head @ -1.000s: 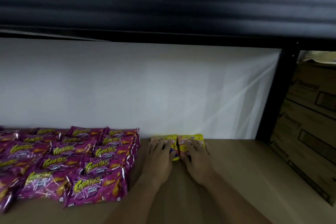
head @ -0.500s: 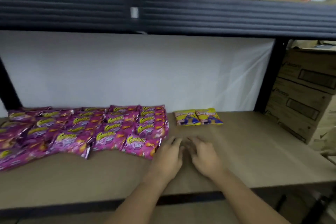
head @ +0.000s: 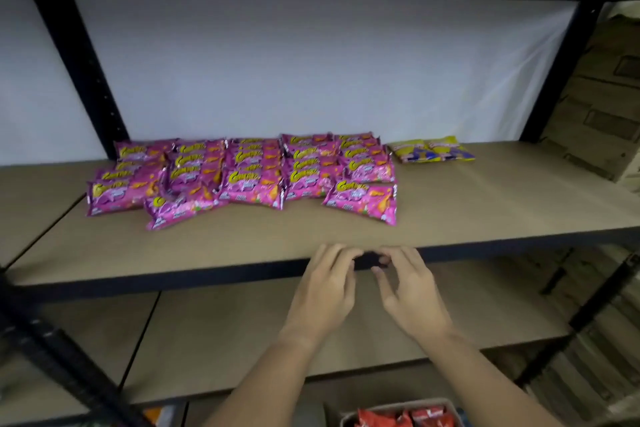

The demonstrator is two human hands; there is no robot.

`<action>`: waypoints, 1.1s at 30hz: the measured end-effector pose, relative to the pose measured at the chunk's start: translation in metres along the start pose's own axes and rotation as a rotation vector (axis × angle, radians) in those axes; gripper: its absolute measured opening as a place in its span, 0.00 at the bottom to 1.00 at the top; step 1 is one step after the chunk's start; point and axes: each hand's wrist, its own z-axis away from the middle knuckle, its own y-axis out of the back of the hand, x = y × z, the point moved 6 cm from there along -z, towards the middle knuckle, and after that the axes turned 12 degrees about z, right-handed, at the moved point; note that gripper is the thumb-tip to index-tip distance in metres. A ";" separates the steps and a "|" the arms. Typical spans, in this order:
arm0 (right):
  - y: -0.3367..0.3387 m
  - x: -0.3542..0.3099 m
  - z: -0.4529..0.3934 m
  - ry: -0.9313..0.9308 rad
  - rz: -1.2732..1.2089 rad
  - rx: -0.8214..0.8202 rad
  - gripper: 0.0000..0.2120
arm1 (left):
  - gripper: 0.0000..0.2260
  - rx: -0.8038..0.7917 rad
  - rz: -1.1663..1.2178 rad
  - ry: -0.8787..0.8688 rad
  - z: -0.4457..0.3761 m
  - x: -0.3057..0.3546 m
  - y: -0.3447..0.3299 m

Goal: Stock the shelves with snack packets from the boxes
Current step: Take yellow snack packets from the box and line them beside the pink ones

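Two yellow snack packets [head: 431,149] lie flat, side by side and touching, at the back of the middle shelf [head: 485,204], right of centre, against the white backing sheet [head: 311,62]. Just beside them to the left, a block of pink snack packets [head: 249,173] lies in overlapping rows; its front-left packets sit askew. Left hand [head: 327,291] and right hand [head: 412,295] hang close together in front of the shelf's front edge, fingers loosely spread, holding nothing, well apart from all packets. Bottom edge: a box [head: 398,407] with red packets [head: 405,419] inside. Stacked cardboard cartons [head: 602,97] stand right of the rack's black upright [head: 557,73].
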 end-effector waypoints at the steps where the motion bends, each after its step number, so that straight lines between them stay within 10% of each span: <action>1: -0.014 -0.009 0.012 0.020 -0.009 -0.009 0.13 | 0.09 0.002 -0.010 -0.012 0.014 -0.004 0.002; 15: -0.323 -0.006 0.247 0.022 -0.084 -0.579 0.12 | 0.12 -0.197 -0.192 0.797 0.378 -0.227 -0.063; 33: -0.646 0.115 0.550 -0.045 0.134 -1.171 0.22 | 0.23 -0.465 -0.136 1.192 0.728 -0.421 -0.246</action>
